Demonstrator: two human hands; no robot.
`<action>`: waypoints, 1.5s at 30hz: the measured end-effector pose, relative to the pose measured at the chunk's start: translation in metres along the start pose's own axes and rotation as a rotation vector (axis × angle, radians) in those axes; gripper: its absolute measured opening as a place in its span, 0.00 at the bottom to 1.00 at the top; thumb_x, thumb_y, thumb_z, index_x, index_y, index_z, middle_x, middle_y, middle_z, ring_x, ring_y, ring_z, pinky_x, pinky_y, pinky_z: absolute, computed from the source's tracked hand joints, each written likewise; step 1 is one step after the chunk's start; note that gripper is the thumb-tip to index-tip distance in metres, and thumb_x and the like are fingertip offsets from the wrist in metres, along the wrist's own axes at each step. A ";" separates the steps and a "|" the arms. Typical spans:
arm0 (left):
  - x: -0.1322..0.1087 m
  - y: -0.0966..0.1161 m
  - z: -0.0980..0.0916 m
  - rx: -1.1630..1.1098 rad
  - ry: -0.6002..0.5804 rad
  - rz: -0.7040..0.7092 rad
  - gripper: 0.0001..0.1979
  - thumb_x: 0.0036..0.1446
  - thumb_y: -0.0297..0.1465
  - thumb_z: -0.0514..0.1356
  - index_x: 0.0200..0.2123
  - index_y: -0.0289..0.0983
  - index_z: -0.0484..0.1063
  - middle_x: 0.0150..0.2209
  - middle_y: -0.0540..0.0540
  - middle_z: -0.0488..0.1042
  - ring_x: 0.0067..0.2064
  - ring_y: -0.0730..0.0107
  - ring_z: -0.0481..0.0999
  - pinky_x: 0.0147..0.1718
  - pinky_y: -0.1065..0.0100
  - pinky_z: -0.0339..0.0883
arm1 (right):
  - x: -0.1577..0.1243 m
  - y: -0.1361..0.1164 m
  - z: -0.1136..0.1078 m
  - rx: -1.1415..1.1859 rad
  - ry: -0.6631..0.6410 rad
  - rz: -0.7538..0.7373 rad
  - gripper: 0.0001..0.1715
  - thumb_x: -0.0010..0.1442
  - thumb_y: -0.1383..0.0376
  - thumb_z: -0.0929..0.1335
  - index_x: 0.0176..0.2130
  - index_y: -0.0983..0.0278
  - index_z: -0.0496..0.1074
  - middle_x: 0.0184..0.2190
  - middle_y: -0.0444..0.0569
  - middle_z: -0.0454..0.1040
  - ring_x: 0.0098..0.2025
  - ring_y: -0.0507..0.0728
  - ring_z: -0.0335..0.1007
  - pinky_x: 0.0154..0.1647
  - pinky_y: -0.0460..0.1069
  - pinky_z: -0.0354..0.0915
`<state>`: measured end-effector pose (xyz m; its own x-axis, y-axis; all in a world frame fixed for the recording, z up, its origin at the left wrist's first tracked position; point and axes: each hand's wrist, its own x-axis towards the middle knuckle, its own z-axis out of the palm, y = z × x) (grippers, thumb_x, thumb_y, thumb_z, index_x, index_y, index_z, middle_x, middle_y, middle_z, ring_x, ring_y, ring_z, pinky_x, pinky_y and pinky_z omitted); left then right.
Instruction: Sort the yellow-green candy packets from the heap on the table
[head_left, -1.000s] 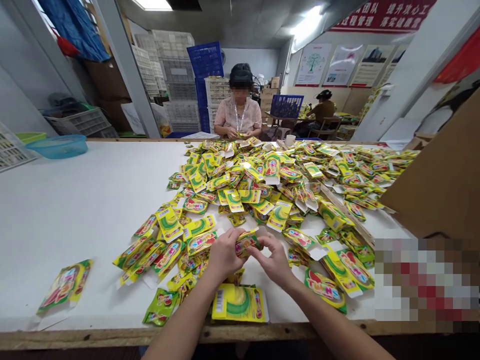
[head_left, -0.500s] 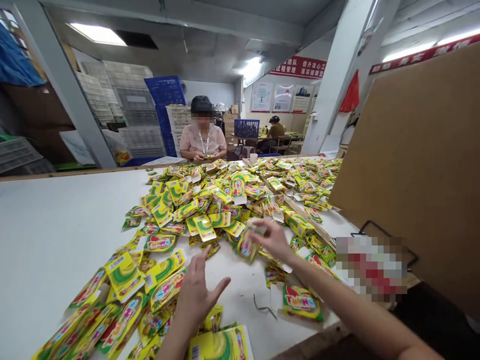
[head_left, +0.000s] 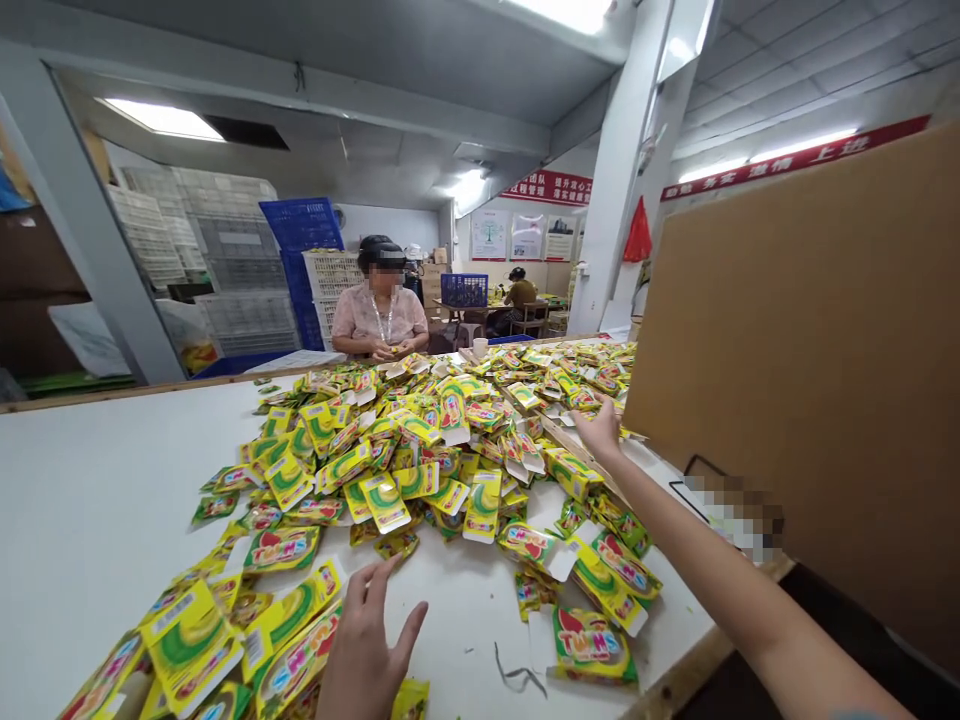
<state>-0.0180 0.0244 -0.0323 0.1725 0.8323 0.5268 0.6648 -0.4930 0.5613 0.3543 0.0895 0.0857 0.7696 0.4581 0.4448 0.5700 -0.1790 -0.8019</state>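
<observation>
A big heap of yellow-green snack packets [head_left: 420, 440] covers the white table [head_left: 97, 500]. My left hand [head_left: 367, 650] hovers low over the near edge of the heap, fingers spread and holding nothing, beside a packet with a green swirl [head_left: 292, 615]. My right hand [head_left: 600, 428] is stretched far out to the right over the packets next to a large brown cardboard sheet [head_left: 810, 350]. Its fingers are extended and I see no packet in it.
A person [head_left: 380, 315] sits across the table handling packets. Behind them stand stacked blue and white crates [head_left: 300, 260], and another person [head_left: 517, 295] sits at a far table. A wooden strip [head_left: 559, 440] crosses the heap. A thin black strand [head_left: 517, 675] lies near the front edge.
Both hands were together on one packet, then came apart. My right hand carried it out to the right and now reaches further with no packet seen. The view swung right and up.
</observation>
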 end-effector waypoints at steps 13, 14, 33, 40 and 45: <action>0.002 0.001 -0.001 -0.014 -0.042 -0.023 0.23 0.52 0.46 0.53 0.47 0.40 0.66 0.42 0.43 0.64 0.41 0.57 0.72 0.40 0.53 0.70 | 0.004 0.004 -0.023 -0.081 -0.021 -0.003 0.28 0.49 0.63 0.66 0.50 0.67 0.59 0.49 0.59 0.61 0.55 0.62 0.53 0.52 0.51 0.54; 0.002 0.002 -0.003 -0.014 -0.053 -0.022 0.23 0.52 0.46 0.53 0.47 0.39 0.66 0.41 0.43 0.64 0.41 0.56 0.72 0.40 0.53 0.70 | 0.004 0.005 -0.025 -0.092 -0.024 0.002 0.29 0.49 0.63 0.66 0.50 0.67 0.59 0.49 0.59 0.61 0.55 0.62 0.53 0.52 0.51 0.54; 0.005 0.009 -0.010 -0.007 -0.109 -0.059 0.24 0.49 0.48 0.54 0.45 0.39 0.68 0.40 0.44 0.64 0.36 0.60 0.72 0.38 0.53 0.70 | -0.014 0.025 -0.032 -0.213 -0.235 -0.099 0.22 0.53 0.64 0.65 0.48 0.68 0.65 0.46 0.56 0.69 0.45 0.59 0.65 0.45 0.51 0.62; 0.007 0.013 -0.021 -0.027 -0.109 -0.077 0.19 0.52 0.42 0.54 0.44 0.39 0.67 0.38 0.45 0.67 0.36 0.62 0.72 0.38 0.57 0.70 | -0.059 0.046 0.015 -0.387 -0.718 -0.169 0.07 0.54 0.64 0.69 0.28 0.67 0.73 0.25 0.44 0.74 0.29 0.52 0.70 0.33 0.48 0.67; 0.013 -0.003 -0.029 0.057 -0.065 -0.205 0.16 0.53 0.37 0.53 0.44 0.36 0.67 0.36 0.43 0.70 0.39 0.60 0.72 0.41 0.57 0.68 | -0.063 0.051 0.051 -0.509 -0.709 -0.236 0.16 0.61 0.59 0.65 0.45 0.67 0.68 0.43 0.50 0.71 0.43 0.55 0.70 0.43 0.54 0.67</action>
<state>-0.0385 0.0294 -0.0083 0.0743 0.9291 0.3623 0.7303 -0.2981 0.6147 0.3201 0.0958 -0.0035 0.3544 0.9308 0.0900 0.8786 -0.2985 -0.3728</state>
